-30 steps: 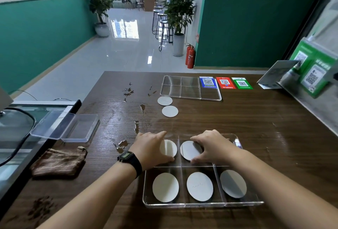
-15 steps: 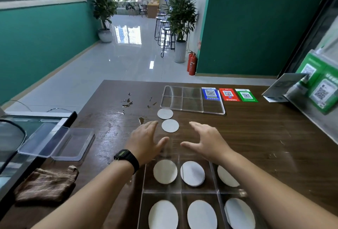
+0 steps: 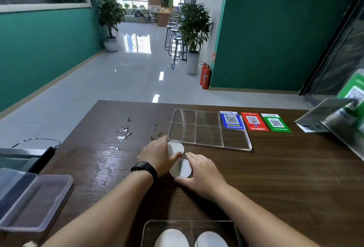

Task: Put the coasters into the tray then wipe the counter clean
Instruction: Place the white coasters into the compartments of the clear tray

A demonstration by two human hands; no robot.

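Observation:
Two white round coasters lie on the dark wooden counter (image 3: 285,177). My left hand (image 3: 157,156), with a black watch on its wrist, covers the left part of the far coaster (image 3: 177,148), thumb at its near edge. My right hand (image 3: 203,171) pinches the near coaster (image 3: 182,168) between thumb and fingers. At the bottom edge sits the clear divided tray (image 3: 189,224), only its far end showing, with two coasters (image 3: 171,237) in it.
A second, empty clear divided tray (image 3: 249,147) lies just beyond my hands. Spilled liquid (image 3: 124,134) glistens to the left. Blue, red and green QR cards (image 3: 254,121) lie at the back. A clear plastic box (image 3: 35,203) sits at the left edge.
Both hands left the near tray and reached forward onto the two loose coasters. The view tilted up, so the near tray slid to the bottom edge.

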